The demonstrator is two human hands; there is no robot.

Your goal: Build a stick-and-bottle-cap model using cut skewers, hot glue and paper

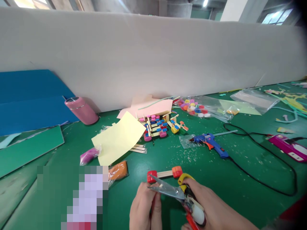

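My right hand (209, 203) is closed around a pair of scissors (171, 191) with a yellow upper handle. Their blades are spread and point left, over the fingertips of my left hand (145, 206). Those fingers are pinched together, and the pale tip of a small stick (161, 185) shows between the blades; the rest of it is hidden. Red and white parts show by the lower handle under my right hand. Just beyond the blades lies a small axle piece (165, 174) of pale sticks, with red wheels at its left end and orange ones at its right.
Several small stick-and-wheel models (155, 127) stand behind a yellow sheet (118, 137). A blue glue gun (211, 142) lies right, its black cable looping toward a purple power strip (289, 147). Bagged coloured caps (194, 107), orange clay (118, 171) and a pink tumbler (82, 110) are around.
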